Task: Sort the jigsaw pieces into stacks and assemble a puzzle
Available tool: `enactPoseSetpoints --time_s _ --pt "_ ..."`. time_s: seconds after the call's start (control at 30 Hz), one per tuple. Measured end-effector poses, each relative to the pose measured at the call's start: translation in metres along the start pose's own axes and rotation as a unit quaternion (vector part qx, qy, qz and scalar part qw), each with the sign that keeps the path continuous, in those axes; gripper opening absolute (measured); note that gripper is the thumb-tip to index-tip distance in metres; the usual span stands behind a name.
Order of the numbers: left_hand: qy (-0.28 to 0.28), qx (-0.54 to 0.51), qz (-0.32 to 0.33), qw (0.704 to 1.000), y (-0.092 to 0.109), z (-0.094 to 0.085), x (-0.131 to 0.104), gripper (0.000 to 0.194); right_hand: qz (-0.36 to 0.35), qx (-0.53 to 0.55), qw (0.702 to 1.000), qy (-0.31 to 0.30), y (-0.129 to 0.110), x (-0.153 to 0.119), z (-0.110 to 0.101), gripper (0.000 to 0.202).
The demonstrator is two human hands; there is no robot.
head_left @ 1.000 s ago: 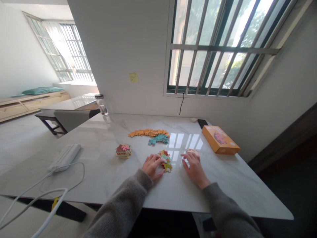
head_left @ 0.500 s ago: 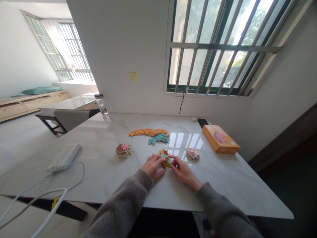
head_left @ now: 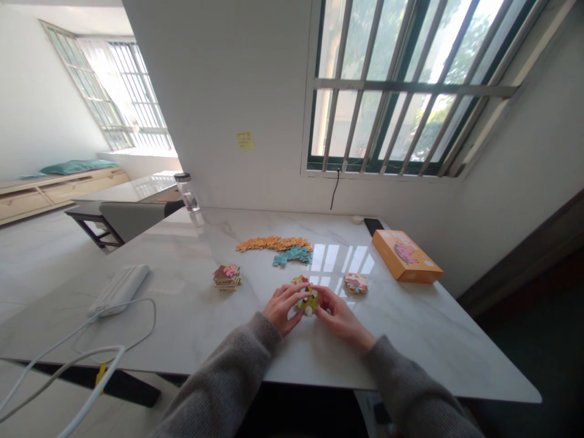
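Observation:
Between my two hands, low over the table's middle, are jigsaw puzzle pieces (head_left: 310, 303) in yellow-green with white and dark patches. My left hand (head_left: 281, 307) grips them from the left, fingers bent over the top and thumb below. From the right, my right hand (head_left: 338, 316) pinches the same pieces with curled fingers. My fingers hide part of them, so how many there are cannot be made out. A stack of puzzle pieces (head_left: 227, 277) sits to the left of my hands, and a lower stack (head_left: 356, 283) lies to the right.
Beyond my hands lie a row of orange puzzle pieces (head_left: 269, 243) and a teal heap (head_left: 294, 255). An orange box (head_left: 406, 255) and black phone (head_left: 374, 227) are at the right. A power strip (head_left: 119, 289) with cables and a bottle (head_left: 187, 191) stand left.
The pieces between my hands have turned, and a yellow-green face with white patches now shows. My right fingers have closed in further around them. The stacks and heaps have not moved.

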State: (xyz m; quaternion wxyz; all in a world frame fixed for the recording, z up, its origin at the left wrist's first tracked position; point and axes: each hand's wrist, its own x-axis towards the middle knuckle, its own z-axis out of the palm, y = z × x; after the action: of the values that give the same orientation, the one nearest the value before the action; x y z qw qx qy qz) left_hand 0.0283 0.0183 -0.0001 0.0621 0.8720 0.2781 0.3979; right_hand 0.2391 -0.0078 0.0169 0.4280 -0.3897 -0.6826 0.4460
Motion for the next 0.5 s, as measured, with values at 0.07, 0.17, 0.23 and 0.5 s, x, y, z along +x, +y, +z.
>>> enactPoseSetpoints --time_s 0.07,0.17,0.23,0.5 --pt "0.033 -0.001 -0.007 0.999 0.0022 -0.0012 0.0004 0.045 0.019 0.030 0.999 0.017 0.0032 0.0014 0.0000 0.043" --pt "0.063 0.003 -0.017 0.998 0.0048 -0.0016 -0.0002 0.044 0.050 0.075 0.995 0.041 0.0071 0.0022 -0.0007 0.040" --pt "0.063 0.014 -0.010 0.998 0.0054 -0.0005 -0.0004 0.046 0.062 0.102 0.992 0.038 0.0067 0.0014 -0.0004 0.040" --pt "0.073 0.027 0.005 0.997 0.0063 0.0027 0.0024 0.046 0.061 0.125 0.990 -0.017 0.0004 -0.0016 0.0036 0.035"
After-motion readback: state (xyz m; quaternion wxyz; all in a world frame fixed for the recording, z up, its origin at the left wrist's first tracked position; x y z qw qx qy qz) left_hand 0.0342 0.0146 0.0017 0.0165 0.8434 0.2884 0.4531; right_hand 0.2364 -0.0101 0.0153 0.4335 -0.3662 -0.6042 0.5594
